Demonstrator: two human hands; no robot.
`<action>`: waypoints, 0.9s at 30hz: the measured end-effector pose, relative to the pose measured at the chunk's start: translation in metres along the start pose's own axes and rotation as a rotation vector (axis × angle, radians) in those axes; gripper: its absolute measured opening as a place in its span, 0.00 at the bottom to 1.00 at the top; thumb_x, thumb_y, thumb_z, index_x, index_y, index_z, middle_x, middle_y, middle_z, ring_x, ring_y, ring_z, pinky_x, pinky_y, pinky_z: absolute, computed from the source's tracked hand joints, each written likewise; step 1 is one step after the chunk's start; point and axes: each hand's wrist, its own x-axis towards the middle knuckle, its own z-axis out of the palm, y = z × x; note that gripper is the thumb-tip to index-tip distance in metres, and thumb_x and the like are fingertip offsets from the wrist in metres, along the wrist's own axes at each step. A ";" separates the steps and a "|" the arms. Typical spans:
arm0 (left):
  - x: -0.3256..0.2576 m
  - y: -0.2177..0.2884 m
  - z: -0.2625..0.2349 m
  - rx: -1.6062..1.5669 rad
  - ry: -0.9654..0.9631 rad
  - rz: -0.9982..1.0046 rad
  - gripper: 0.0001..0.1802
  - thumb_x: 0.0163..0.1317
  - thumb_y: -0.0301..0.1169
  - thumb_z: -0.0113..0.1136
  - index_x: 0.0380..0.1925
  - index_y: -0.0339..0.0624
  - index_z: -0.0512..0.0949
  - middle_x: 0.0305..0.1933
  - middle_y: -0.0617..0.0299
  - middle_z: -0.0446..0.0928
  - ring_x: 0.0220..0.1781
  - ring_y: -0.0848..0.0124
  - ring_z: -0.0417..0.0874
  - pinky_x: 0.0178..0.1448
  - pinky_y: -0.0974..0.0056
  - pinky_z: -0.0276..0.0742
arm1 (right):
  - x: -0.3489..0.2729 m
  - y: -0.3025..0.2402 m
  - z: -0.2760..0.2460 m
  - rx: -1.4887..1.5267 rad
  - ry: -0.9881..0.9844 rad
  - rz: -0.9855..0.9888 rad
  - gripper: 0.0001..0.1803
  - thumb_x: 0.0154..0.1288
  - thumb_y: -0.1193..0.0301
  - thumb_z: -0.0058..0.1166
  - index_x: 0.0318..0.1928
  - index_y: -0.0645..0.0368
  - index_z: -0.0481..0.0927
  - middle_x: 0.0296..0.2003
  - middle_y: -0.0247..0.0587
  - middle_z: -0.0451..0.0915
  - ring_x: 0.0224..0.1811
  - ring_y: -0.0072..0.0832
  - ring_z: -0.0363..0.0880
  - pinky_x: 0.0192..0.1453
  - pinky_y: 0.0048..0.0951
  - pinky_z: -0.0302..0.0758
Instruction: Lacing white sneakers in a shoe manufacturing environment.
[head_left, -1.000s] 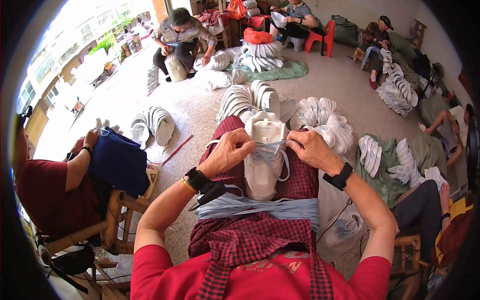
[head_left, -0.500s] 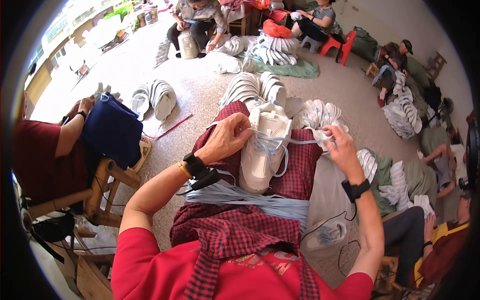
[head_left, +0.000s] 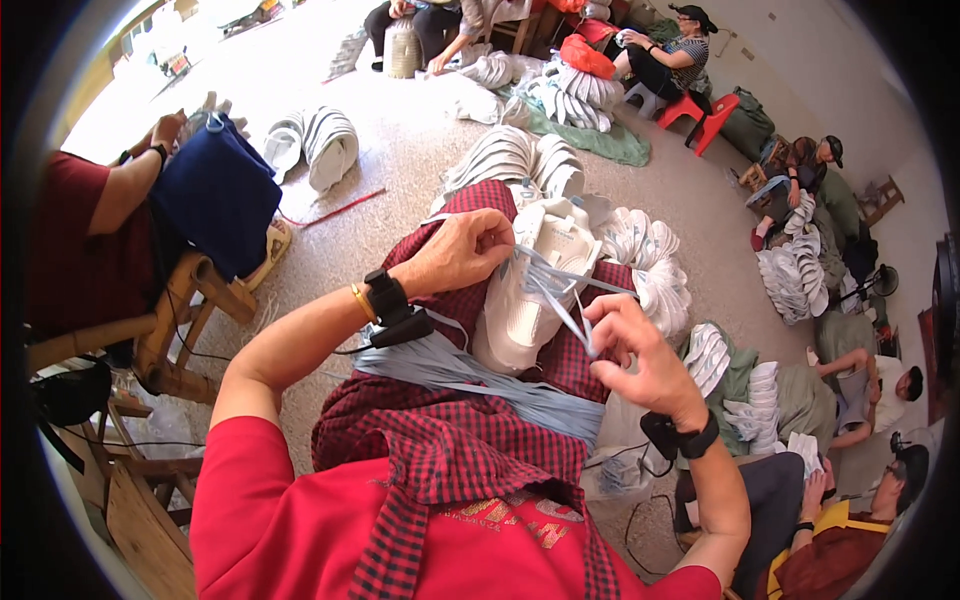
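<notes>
I note the left hand [head_left: 462, 252] pinching lace [head_left: 556, 283] at the white shoe [head_left: 530, 285] on the lap, the right hand [head_left: 632, 350] pulling its near end taut; uneven pull could, I judge, slip it from the eyelet.

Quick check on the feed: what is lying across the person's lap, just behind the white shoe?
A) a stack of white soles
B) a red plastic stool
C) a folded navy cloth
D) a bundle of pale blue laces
D: a bundle of pale blue laces lies across the checked lap, behind the white shoe that the left hand and right hand are lacing.
</notes>
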 end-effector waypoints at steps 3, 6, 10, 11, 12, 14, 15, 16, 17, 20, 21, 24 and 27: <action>0.000 0.000 0.004 0.013 0.020 0.023 0.04 0.61 0.26 0.63 0.35 0.37 0.79 0.28 0.66 0.78 0.29 0.80 0.76 0.35 0.71 0.74 | 0.001 0.011 0.004 0.059 0.049 0.076 0.12 0.56 0.81 0.59 0.42 0.60 0.77 0.36 0.30 0.77 0.27 0.10 0.70 0.28 0.16 0.65; -0.004 -0.005 0.001 -0.045 0.026 0.034 0.05 0.61 0.26 0.63 0.34 0.35 0.79 0.27 0.64 0.78 0.28 0.79 0.76 0.34 0.69 0.74 | 0.011 0.007 -0.001 -0.118 0.304 0.098 0.15 0.60 0.82 0.59 0.48 0.61 0.79 0.29 0.32 0.83 0.24 0.12 0.75 0.28 0.17 0.71; -0.002 -0.001 0.001 -0.049 0.006 0.050 0.05 0.61 0.25 0.63 0.33 0.34 0.78 0.25 0.63 0.77 0.28 0.79 0.77 0.34 0.68 0.74 | 0.015 0.044 -0.003 -0.135 0.471 0.079 0.07 0.61 0.81 0.60 0.40 0.63 0.86 0.25 0.33 0.82 0.26 0.15 0.80 0.32 0.18 0.76; -0.003 -0.001 0.004 -0.058 0.018 0.071 0.05 0.61 0.25 0.62 0.33 0.34 0.78 0.25 0.63 0.77 0.28 0.78 0.76 0.34 0.68 0.74 | 0.015 0.048 0.003 -0.152 0.490 0.097 0.05 0.60 0.80 0.61 0.38 0.63 0.85 0.23 0.33 0.82 0.25 0.15 0.79 0.31 0.18 0.75; -0.003 0.001 0.005 -0.064 0.031 0.091 0.05 0.61 0.25 0.62 0.33 0.34 0.78 0.25 0.63 0.77 0.27 0.78 0.76 0.34 0.68 0.74 | 0.016 0.050 0.008 -0.168 0.511 0.114 0.03 0.60 0.79 0.61 0.35 0.63 0.85 0.22 0.32 0.81 0.24 0.14 0.78 0.30 0.19 0.74; -0.005 0.006 0.004 -0.062 0.013 0.096 0.04 0.61 0.24 0.62 0.33 0.34 0.78 0.25 0.63 0.77 0.27 0.77 0.76 0.34 0.68 0.74 | 0.019 0.048 0.008 -0.287 0.569 0.155 0.02 0.60 0.78 0.61 0.34 0.62 0.83 0.17 0.33 0.77 0.20 0.17 0.76 0.26 0.23 0.72; -0.007 0.006 0.002 -0.058 0.008 0.090 0.04 0.61 0.24 0.62 0.33 0.34 0.78 0.26 0.62 0.77 0.28 0.77 0.76 0.34 0.68 0.74 | 0.023 0.050 0.007 -0.358 0.666 0.109 0.02 0.60 0.78 0.60 0.35 0.62 0.81 0.15 0.34 0.73 0.18 0.20 0.74 0.25 0.26 0.71; -0.006 0.004 0.003 -0.060 -0.007 0.089 0.04 0.60 0.24 0.62 0.33 0.34 0.78 0.26 0.62 0.77 0.28 0.78 0.77 0.34 0.68 0.73 | 0.026 0.054 0.006 -0.434 0.770 0.073 0.03 0.60 0.78 0.59 0.35 0.61 0.80 0.13 0.35 0.70 0.16 0.22 0.72 0.23 0.28 0.69; -0.006 0.004 0.004 -0.058 -0.021 0.031 0.04 0.60 0.23 0.62 0.33 0.35 0.78 0.29 0.61 0.77 0.29 0.77 0.77 0.34 0.68 0.74 | 0.028 0.056 0.007 -0.466 0.797 0.023 0.04 0.60 0.79 0.57 0.37 0.60 0.79 0.12 0.37 0.66 0.14 0.30 0.71 0.23 0.33 0.69; -0.003 0.007 0.006 0.014 0.073 0.126 0.03 0.60 0.22 0.62 0.33 0.36 0.78 0.30 0.62 0.76 0.28 0.75 0.77 0.34 0.68 0.74 | 0.037 0.058 0.006 -0.542 0.854 -0.048 0.07 0.60 0.80 0.54 0.39 0.61 0.77 0.23 0.46 0.78 0.23 0.37 0.80 0.29 0.38 0.75; -0.005 0.014 0.007 0.029 0.087 0.124 0.05 0.59 0.24 0.61 0.34 0.37 0.76 0.34 0.56 0.75 0.32 0.64 0.80 0.36 0.60 0.76 | 0.039 0.057 0.008 -0.542 0.857 -0.047 0.07 0.60 0.80 0.54 0.39 0.61 0.77 0.23 0.46 0.78 0.23 0.37 0.80 0.29 0.38 0.75; 0.005 0.015 0.009 0.288 0.197 0.418 0.09 0.59 0.26 0.64 0.39 0.36 0.77 0.40 0.54 0.75 0.37 0.60 0.80 0.42 0.59 0.77 | 0.042 0.052 0.015 -0.504 0.920 -0.147 0.07 0.62 0.78 0.50 0.42 0.60 0.76 0.28 0.48 0.80 0.27 0.41 0.82 0.33 0.40 0.77; 0.007 0.024 0.000 0.222 -0.056 0.115 0.11 0.61 0.32 0.64 0.36 0.35 0.78 0.33 0.53 0.76 0.32 0.62 0.79 0.37 0.60 0.75 | 0.036 0.053 0.010 -0.592 0.775 -0.134 0.11 0.60 0.83 0.47 0.42 0.62 0.77 0.31 0.52 0.82 0.29 0.48 0.82 0.33 0.43 0.78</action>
